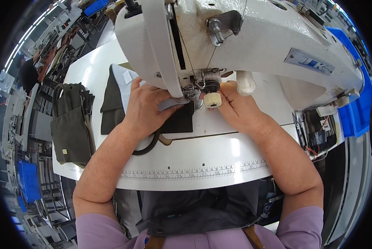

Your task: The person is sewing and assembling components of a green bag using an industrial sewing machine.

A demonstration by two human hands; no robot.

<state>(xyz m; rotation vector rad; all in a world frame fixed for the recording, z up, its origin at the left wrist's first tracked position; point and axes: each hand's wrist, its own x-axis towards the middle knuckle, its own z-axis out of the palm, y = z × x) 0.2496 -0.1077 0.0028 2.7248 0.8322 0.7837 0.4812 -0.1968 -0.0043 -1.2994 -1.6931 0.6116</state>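
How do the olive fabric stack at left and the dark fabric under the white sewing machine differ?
The olive fabric stack is thick and layered; the dark fabric lies flatter. No hand touches the stack; the left hand rests on the dark fabric. Both lie on the white table.

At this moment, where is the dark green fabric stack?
In the head view, the stack lies on the white table at left, beside the left forearm.

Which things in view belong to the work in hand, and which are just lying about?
In the job:
- white sewing machine
- dark fabric under the left grip
- probably the similarly dark stack with handles

Lying about, apparently:
- blue bin at right
- blue crate at lower left
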